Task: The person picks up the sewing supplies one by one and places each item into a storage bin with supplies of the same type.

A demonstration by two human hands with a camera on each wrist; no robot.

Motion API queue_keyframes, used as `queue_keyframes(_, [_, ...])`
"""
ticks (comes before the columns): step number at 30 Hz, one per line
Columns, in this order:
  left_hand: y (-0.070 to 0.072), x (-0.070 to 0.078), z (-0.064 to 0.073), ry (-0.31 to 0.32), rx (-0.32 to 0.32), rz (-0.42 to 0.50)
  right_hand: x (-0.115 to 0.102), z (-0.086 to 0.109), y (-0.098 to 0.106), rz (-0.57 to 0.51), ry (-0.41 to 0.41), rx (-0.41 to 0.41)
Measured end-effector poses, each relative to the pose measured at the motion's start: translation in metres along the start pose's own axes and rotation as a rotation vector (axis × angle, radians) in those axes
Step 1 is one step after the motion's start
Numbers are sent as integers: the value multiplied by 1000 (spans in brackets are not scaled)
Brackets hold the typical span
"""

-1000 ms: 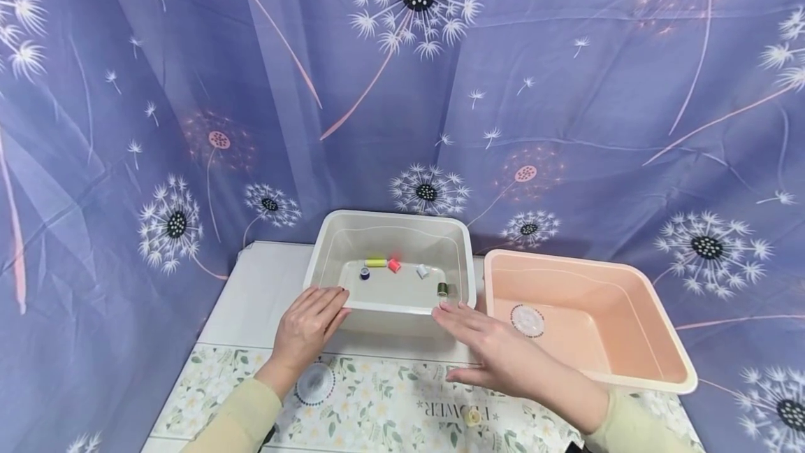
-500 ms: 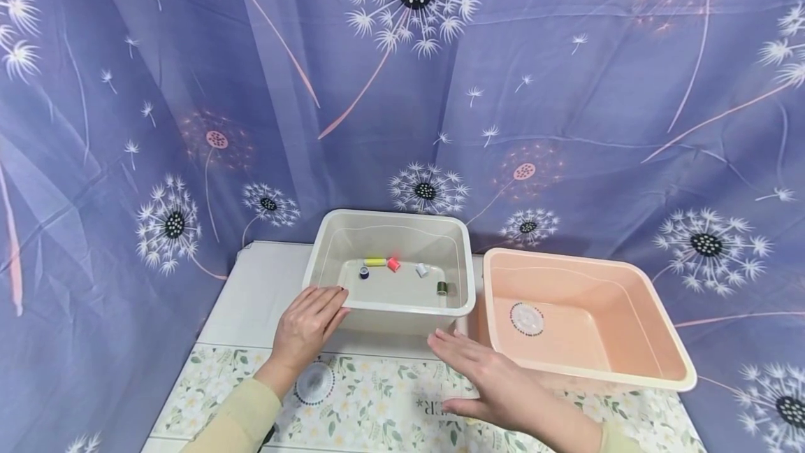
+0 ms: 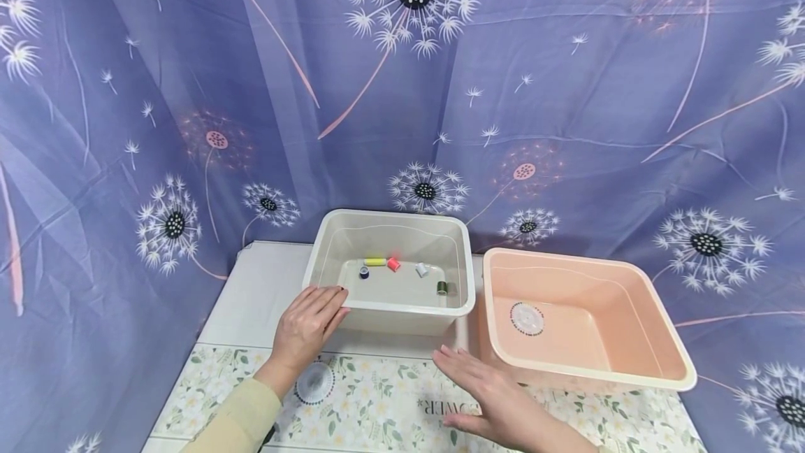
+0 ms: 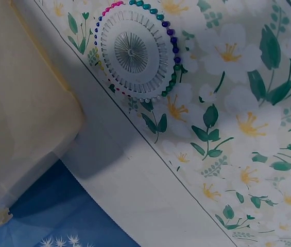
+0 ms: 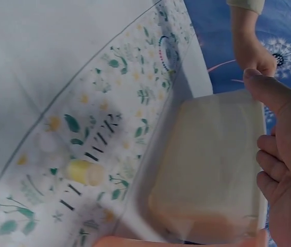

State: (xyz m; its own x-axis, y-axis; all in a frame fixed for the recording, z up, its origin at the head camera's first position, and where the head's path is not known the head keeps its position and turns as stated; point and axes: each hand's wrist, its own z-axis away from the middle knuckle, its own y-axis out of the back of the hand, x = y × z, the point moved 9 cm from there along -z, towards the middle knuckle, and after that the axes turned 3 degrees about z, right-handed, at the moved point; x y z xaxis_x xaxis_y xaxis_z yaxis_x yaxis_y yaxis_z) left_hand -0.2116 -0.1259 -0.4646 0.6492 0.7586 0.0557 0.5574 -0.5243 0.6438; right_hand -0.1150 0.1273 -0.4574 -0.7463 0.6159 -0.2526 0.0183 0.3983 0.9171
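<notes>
My left hand (image 3: 306, 324) grips the front-left rim of a grey plastic bin (image 3: 396, 310), fingers over the edge. Inside the bin lie small thread spools: a yellow one (image 3: 375, 262), a red one (image 3: 393, 264), a white one (image 3: 421, 270), a green one (image 3: 442, 288) and a navy one (image 3: 364, 272). My right hand (image 3: 493, 397) hovers open in front of the bins, fingers extended, holding nothing. Below it on the table, the right wrist view shows another yellow spool (image 5: 86, 172), which the hand hides in the head view.
A peach bin (image 3: 591, 373) stands right of the grey one, with a pin wheel (image 3: 527, 319) in it. Another pin wheel (image 4: 135, 51) lies on the flowered table cover (image 3: 377, 404), near the left forearm. A blue dandelion curtain (image 3: 352, 159) hangs behind.
My right hand has left the grey bin's front rim and drawn back toward me over the table cover. The left hand stays at the rim, and the spools have not moved.
</notes>
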Motion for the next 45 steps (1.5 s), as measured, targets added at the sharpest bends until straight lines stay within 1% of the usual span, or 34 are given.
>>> queue_keyframes(6, [-1, 0, 0, 4, -6, -4, 4, 11, -12, -13, -4, 15])
queue_keyframes(12, [-1, 0, 1, 8, -7, -6, 11, 23, -23, 0, -21, 23])
queue_keyframes(16, [-1, 0, 1, 7, -8, -8, 14, 29, -30, 9, -14, 34])
queue_keyframes(20, [-1, 0, 1, 4, -8, -7, 21, 36, -37, -18, -38, 34])
queue_keyframes(30, [-1, 0, 1, 3, -13, -4, 42, 52, -58, -60, -156, -55])
queue_keyframes(38, [0, 0, 0, 3, -10, 8, 51, 63, -73, -158, -214, -121])
queue_keyframes(42, [0, 1, 0, 4, -11, 6, 56, 69, -79, -178, -241, -153])
queue_keyframes(45, [0, 0, 0, 7, -14, 8, 59, 72, -83, -175, -243, -154])
